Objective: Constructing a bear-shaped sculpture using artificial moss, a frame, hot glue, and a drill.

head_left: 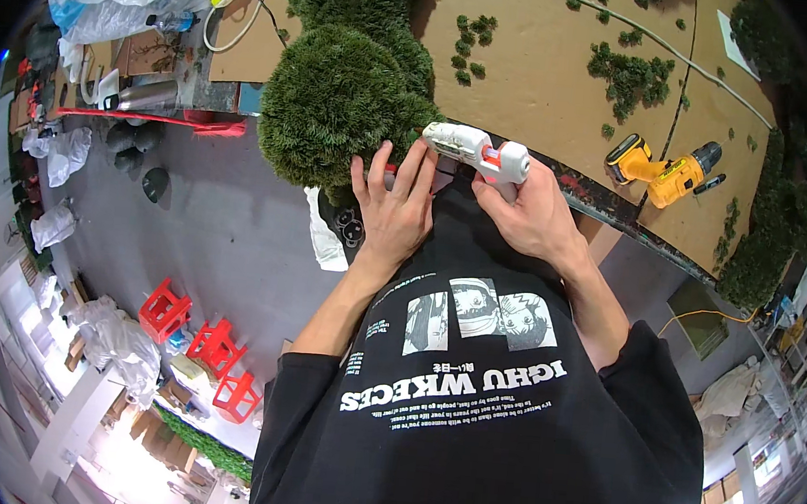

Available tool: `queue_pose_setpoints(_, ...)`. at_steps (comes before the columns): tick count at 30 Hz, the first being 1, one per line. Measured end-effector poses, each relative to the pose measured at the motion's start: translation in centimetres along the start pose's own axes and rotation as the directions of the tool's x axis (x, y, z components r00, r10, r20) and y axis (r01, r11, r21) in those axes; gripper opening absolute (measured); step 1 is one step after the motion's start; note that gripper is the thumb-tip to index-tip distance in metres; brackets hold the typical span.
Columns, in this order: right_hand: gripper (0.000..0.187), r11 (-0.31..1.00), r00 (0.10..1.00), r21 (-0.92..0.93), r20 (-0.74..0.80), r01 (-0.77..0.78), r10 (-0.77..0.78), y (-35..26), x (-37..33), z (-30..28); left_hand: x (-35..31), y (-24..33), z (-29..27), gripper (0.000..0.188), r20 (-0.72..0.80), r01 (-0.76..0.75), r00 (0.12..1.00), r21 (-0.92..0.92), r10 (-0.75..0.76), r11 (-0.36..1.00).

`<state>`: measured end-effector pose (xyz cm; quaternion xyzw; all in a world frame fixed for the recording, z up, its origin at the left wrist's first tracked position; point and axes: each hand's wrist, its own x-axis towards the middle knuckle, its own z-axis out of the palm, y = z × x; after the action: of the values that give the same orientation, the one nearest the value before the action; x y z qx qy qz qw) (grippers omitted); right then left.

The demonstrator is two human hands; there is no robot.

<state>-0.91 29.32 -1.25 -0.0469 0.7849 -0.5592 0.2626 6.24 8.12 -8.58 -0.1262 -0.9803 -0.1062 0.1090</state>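
My right hand (539,214) is wrapped round a white glue gun (478,151) with orange-red parts. Its nozzle end points left, at the right side of a rounded clump of green artificial moss (335,102). Against the lower right edge of that clump lies my left hand (395,215), its fingers stretched out and slightly apart. The left thumb and the underside of the clump are hidden. The nozzle tip is hard to make out against the green.
A yellow cordless drill (668,171) lies on the brown table (535,62) to the right. Small moss tufts (630,80) are scattered there, beside a pale cable (634,27). More greenery (775,232) lines the right edge. Red stools (216,346) stand on the floor at left.
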Motion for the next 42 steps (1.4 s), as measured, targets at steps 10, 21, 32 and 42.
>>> queue_pose_setpoints(10,0.03,0.996,0.998,-0.079,0.043,-0.051,0.055,-1.0,0.6,0.2,-0.4,-0.7,0.4,0.059,-0.012,-0.034,0.999,0.021,0.034,0.999)
queue_pose_setpoints(21,0.032,0.99,0.995,-0.107,0.038,-0.091,0.095,-1.4,0.8,0.5,-0.5,-0.8,0.6,0.059,-0.026,-0.039,0.999,-0.006,0.039,0.999)
queue_pose_setpoints(32,0.033,0.991,0.994,-0.071,0.001,-0.11,0.111,-0.9,0.9,0.7,-0.2,-0.6,0.5,0.047,-0.047,-0.026,0.999,0.032,0.028,0.999)
queue_pose_setpoints(42,0.034,0.984,0.99,-0.109,0.025,-0.139,0.142,-1.5,1.0,0.6,-0.5,-0.9,1.0,0.054,-0.045,-0.04,0.998,-0.003,0.04,0.999)
